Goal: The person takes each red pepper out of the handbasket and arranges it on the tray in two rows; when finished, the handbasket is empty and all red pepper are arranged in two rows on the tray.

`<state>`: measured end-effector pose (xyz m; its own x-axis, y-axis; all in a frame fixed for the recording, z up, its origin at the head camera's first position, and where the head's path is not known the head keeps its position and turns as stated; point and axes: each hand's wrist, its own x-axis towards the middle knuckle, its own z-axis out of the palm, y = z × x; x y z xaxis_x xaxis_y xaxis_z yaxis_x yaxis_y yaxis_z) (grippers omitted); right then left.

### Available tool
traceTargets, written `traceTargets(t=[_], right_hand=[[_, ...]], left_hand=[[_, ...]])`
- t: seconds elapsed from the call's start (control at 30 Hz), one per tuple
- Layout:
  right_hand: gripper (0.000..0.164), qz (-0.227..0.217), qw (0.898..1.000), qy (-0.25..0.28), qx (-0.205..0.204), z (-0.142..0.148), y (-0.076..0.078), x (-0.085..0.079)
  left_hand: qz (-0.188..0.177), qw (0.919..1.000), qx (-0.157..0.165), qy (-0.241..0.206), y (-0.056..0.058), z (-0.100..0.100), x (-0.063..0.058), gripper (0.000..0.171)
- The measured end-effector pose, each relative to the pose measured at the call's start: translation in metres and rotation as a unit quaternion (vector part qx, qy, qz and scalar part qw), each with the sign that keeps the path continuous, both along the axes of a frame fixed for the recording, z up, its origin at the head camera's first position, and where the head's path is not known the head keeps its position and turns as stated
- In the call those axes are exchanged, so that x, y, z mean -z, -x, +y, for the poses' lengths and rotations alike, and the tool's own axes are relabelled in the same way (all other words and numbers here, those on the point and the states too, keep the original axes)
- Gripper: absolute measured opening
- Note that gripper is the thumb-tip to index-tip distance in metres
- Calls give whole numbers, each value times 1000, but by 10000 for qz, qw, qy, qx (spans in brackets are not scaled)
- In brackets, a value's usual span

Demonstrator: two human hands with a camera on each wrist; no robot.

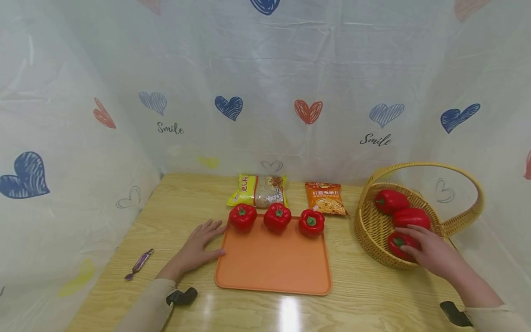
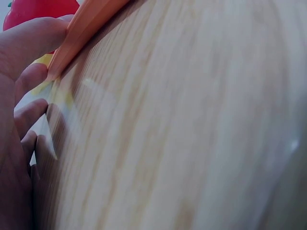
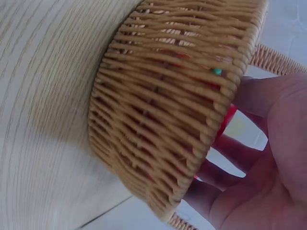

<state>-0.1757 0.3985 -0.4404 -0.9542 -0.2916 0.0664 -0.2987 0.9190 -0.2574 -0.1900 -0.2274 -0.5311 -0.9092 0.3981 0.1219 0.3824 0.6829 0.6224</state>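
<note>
Three glossy red bell peppers [image 1: 277, 217] are sitting in a row along the far edge of the flat orange rectangular tray [image 1: 274, 265] on the light wood-grain bench [image 1: 365, 295]. We're resting our left hand [image 1: 200, 246] against the tray's left edge, grip spread. We're holding our right hand [image 1: 431, 251] inside the round tan wicker basket [image 1: 373, 246], grip pinching the nearest red bell pepper [image 1: 395, 244]; two more red bell peppers [image 1: 411, 217] are lying behind it, in the basket.

pale heart-print curtain [image 1: 265, 69], back and both sides | wood-grain table [image 1: 186, 198] | bright glare [image 1: 289, 313] on its surface
</note>
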Motion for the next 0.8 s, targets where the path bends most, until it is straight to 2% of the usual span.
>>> traceTargets(t=[0.2, 0.37, 0.8], right_hand=[[54, 6, 9999, 90, 108, -11, 8, 0], [61, -229, 9993, 121, 266, -17, 12, -1], [67, -513, 9979, 202, 343, -21, 13, 0]], left_hand=[[30, 10000, 2, -19, -1, -1, 0, 73], [38, 10000, 17, -13, -1, 0, -1, 73], [58, 10000, 32, -27, -1, 0, -2, 73]])
